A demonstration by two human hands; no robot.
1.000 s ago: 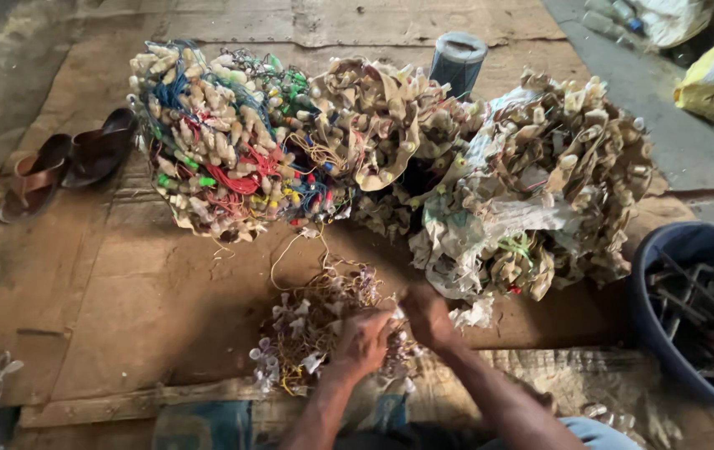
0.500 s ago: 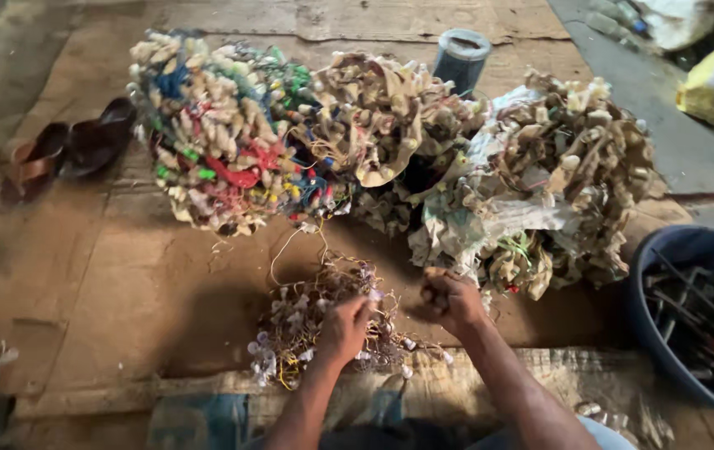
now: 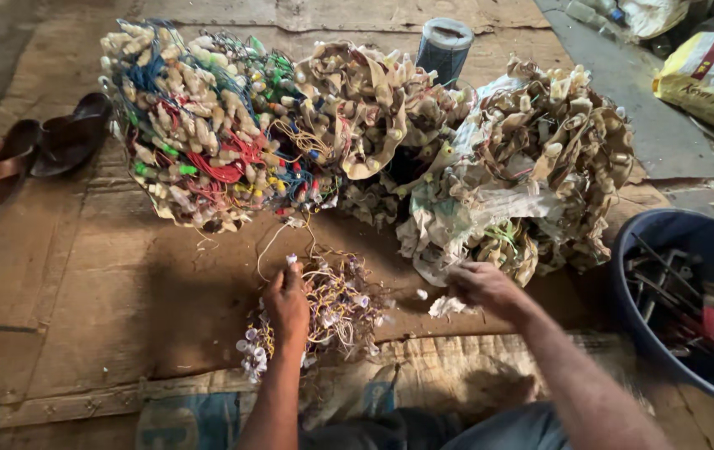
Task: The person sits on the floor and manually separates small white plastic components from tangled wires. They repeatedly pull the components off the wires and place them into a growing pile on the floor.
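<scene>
Since the earlier frames the right hand (image 3: 480,286) has been drawn away from the left hand (image 3: 287,302) toward the lower centre-right of the frame, while the left has been kept on the small tangle of wired lamp holders (image 3: 324,310).

Head view: that tangle is seen at lower centre, spread loosely with no clear long axis, its pale sockets scattered to the lower left and right of the left hand. The left hand is laid flat on it with fingers curled downward into the wires; whether anything is pinched cannot be told. The right hand is blurred, fingers bent and close together, at the lower edge of the paper-wrapped bundle (image 3: 532,183); a whitish scrap (image 3: 445,307) lies just below it, and whether it is gripped cannot be told. The left hand is the nearer to the tangle, which lies just left of the right hand.

A worn brown mat (image 3: 107,292) serves as the floor surface. Across the upper frame larger bundles are heaped, one multicoloured bundle (image 3: 207,133) at upper left. A grey spool (image 3: 444,48), sandals (image 3: 36,158) at left and a blue tub (image 3: 690,308) of tools at right are also seen.
</scene>
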